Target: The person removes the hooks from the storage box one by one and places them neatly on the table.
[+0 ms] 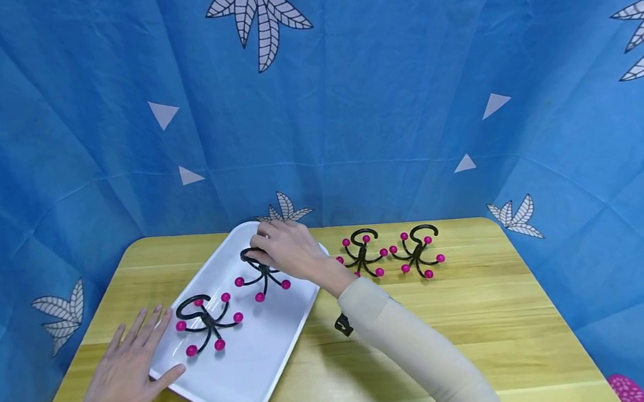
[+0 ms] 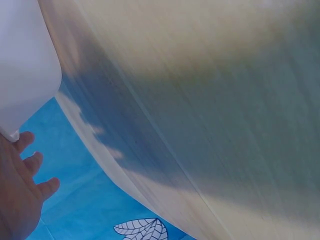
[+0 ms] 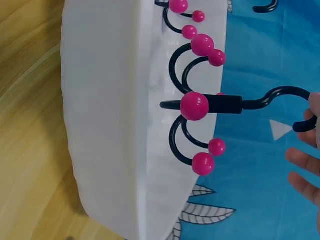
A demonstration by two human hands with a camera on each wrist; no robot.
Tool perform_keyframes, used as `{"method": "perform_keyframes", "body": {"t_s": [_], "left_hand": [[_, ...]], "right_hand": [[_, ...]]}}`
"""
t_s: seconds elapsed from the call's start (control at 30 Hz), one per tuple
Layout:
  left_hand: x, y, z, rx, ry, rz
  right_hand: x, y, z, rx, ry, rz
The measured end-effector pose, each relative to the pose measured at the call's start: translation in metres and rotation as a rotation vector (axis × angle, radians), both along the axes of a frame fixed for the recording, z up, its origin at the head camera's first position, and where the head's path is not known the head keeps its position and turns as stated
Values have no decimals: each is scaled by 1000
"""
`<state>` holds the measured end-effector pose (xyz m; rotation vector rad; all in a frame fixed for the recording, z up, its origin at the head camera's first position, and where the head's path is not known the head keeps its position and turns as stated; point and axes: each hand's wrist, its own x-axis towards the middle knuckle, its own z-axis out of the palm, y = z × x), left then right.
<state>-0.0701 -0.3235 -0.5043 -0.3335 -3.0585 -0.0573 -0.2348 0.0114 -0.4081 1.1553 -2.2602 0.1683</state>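
Observation:
A white tray (image 1: 261, 363) lies slanted on the table's left side. My right hand (image 1: 294, 250) pinches the curved top of a black multi-arm hook hanger (image 1: 263, 269) with pink ball tips, over the tray's far part. In the right wrist view this hanger (image 3: 225, 104) stands upright by the tray wall, its hook end between thumb and fingers; whether its lower arms touch the tray I cannot tell. A second such hanger (image 1: 209, 322) sits in the tray's nearer left part. My left hand (image 1: 125, 371) lies with straight, spread fingers at the tray's left edge.
Two more black hangers with pink tips, a left one (image 1: 363, 254) and a right one (image 1: 417, 252), stand on the wooden table (image 1: 479, 327) right of the tray. Blue patterned cloth (image 1: 393, 94) hangs behind and at the sides. A small black piece (image 1: 343, 324) shows below the right cuff.

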Motion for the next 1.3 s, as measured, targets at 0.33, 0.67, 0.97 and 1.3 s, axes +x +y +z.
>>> {"method": "perform_keyframes", "body": {"t_s": [0.33,0.67,0.97,1.3], "left_hand": [[-1,-3,-1,-3,42,-18],[-1,-2,1,-14,41,-20],[1,-2,2,-6,26,-17],[0,-2,3,-10,2,-10]], "right_hand": [[13,18,10,-19,68,20],[25,41,16,-28,110,5],[34,65,19,-91,127,56],[46,94,22,-108,81,84]]}}
